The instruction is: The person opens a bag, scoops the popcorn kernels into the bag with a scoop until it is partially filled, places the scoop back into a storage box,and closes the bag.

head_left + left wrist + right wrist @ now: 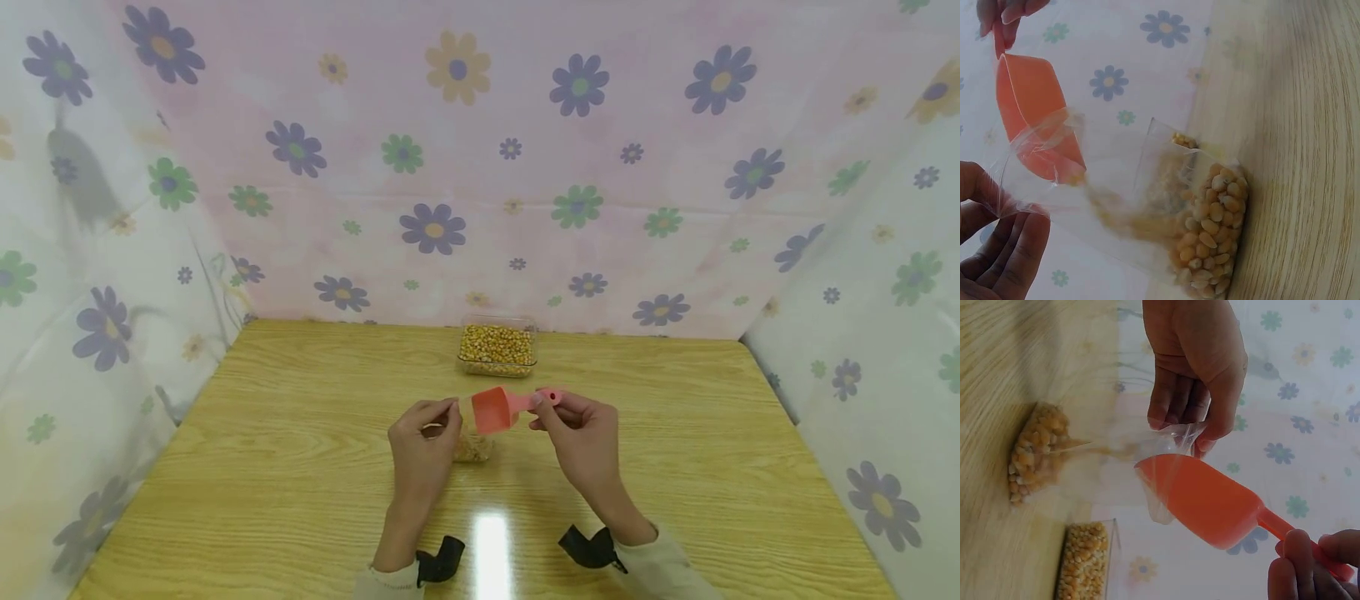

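Observation:
A clear plastic bag [1116, 250] stands on the table with corn kernels [1210, 231] in its bottom. My left hand [424, 442] pinches the bag's upper edge between thumb and fingers. My right hand [581, 433] grips the handle of a coral-red scoop [492, 410]. The scoop is tilted, its lip inside the bag's mouth, as the right wrist view shows. A blurred stream of kernels falls from the lip toward the pile below. In the head view the hands and scoop hide much of the bag.
Behind the hands, a clear rectangular container [498, 368] full of corn kernels stands near the back of the wooden table [315, 400]. A flower-patterned cloth [517, 208] hangs behind the table and on both sides.

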Tool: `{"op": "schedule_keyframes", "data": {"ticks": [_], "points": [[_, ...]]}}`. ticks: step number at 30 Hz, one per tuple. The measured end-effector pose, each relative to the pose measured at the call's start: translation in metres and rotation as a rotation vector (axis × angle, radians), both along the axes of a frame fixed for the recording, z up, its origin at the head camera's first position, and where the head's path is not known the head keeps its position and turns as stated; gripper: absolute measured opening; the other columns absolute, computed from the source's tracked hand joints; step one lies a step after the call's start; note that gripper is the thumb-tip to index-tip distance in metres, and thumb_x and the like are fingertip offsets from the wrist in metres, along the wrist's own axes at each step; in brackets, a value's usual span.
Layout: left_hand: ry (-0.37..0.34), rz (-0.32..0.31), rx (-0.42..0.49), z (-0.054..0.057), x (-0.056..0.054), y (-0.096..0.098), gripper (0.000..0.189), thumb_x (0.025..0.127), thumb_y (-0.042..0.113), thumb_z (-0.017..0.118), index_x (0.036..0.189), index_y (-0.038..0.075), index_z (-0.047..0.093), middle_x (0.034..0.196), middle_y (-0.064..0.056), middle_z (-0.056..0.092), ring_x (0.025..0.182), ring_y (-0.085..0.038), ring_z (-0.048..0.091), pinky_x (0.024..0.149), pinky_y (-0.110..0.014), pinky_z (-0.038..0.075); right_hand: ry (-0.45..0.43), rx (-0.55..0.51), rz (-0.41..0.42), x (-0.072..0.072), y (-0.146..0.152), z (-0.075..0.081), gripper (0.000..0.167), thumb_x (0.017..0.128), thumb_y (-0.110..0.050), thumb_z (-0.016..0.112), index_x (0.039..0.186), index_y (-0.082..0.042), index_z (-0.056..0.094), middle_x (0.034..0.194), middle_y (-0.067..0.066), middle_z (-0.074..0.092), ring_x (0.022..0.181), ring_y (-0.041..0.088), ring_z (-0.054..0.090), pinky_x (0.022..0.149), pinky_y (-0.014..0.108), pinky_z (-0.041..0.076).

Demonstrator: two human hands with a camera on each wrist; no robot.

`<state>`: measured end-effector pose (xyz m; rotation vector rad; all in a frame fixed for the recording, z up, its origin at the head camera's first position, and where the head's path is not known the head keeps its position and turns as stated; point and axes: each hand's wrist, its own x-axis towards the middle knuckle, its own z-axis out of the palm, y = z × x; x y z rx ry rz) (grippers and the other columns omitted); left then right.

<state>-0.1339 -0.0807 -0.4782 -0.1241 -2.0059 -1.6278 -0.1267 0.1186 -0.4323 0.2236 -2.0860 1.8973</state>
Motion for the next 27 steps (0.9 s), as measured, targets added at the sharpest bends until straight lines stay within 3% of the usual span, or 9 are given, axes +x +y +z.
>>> {"op": "schedule_keyframes", "data": {"ticks": [3, 10, 13, 17, 22, 27], "points": [[-0.021, 0.013, -0.004, 0.003, 0.0, 0.002, 0.011, 0.091, -0.003, 0.072, 0.097, 0.0, 0.081, 0.082, -0.009, 0.073, 0.072, -0.02, 0.07, 0.063, -0.03, 0.062, 0.024, 0.026, 0.0, 0.003, -0.001, 0.003, 0.016, 0.095, -0.006, 0.072, 0.103, 0.006, 0.078, 0.085, 0.022, 0.076, 0.063, 0.01, 0.072, 0.06, 0.024, 0.06], [-0.018, 0.008, -0.017, 0.034, 0.013, 0.007, 0.011, 0.089, -0.012, 0.069, 0.094, -0.009, 0.078, 0.08, -0.016, 0.071, 0.07, -0.024, 0.07, 0.062, -0.034, 0.063, 0.043, 0.045, -0.002, 0.005, 0.0, 0.002, 0.014, 0.094, -0.004, 0.072, 0.102, 0.005, 0.078, 0.086, 0.022, 0.076, 0.063, 0.01, 0.072, 0.059, 0.024, 0.06], [-0.01, 0.007, -0.021, 0.035, 0.014, 0.008, 0.011, 0.088, -0.012, 0.069, 0.094, -0.009, 0.078, 0.08, -0.016, 0.071, 0.07, -0.025, 0.07, 0.062, -0.034, 0.063, 0.057, 0.047, 0.006, 0.003, 0.004, -0.002, 0.014, 0.095, -0.005, 0.071, 0.101, 0.006, 0.078, 0.084, 0.022, 0.076, 0.063, 0.01, 0.072, 0.055, 0.023, 0.058], [-0.028, 0.011, -0.021, 0.029, 0.011, 0.008, 0.011, 0.088, -0.012, 0.069, 0.094, -0.009, 0.078, 0.08, -0.017, 0.071, 0.07, -0.024, 0.069, 0.061, -0.031, 0.062, 0.014, 0.014, 0.032, -0.003, 0.015, -0.011, 0.016, 0.097, -0.006, 0.069, 0.1, 0.008, 0.077, 0.084, 0.022, 0.076, 0.063, 0.013, 0.074, 0.061, 0.027, 0.061], [-0.042, 0.024, -0.019, 0.008, 0.002, 0.006, 0.012, 0.089, -0.01, 0.071, 0.094, -0.005, 0.08, 0.081, -0.013, 0.072, 0.07, -0.023, 0.069, 0.06, -0.027, 0.061, -0.183, -0.122, 0.044, -0.014, 0.035, -0.014, 0.025, 0.099, -0.009, 0.067, 0.104, 0.015, 0.072, 0.079, 0.007, 0.078, 0.064, 0.013, 0.074, 0.073, 0.031, 0.063], [-0.019, 0.001, 0.002, 0.001, 0.001, 0.005, 0.011, 0.091, -0.003, 0.072, 0.096, 0.001, 0.081, 0.082, -0.008, 0.073, 0.072, -0.02, 0.07, 0.062, -0.025, 0.061, -0.309, -0.3, -0.006, -0.029, 0.055, -0.01, 0.019, 0.1, -0.013, 0.066, 0.099, 0.003, 0.076, 0.076, -0.001, 0.077, 0.065, 0.009, 0.072, 0.072, 0.029, 0.063]]}}
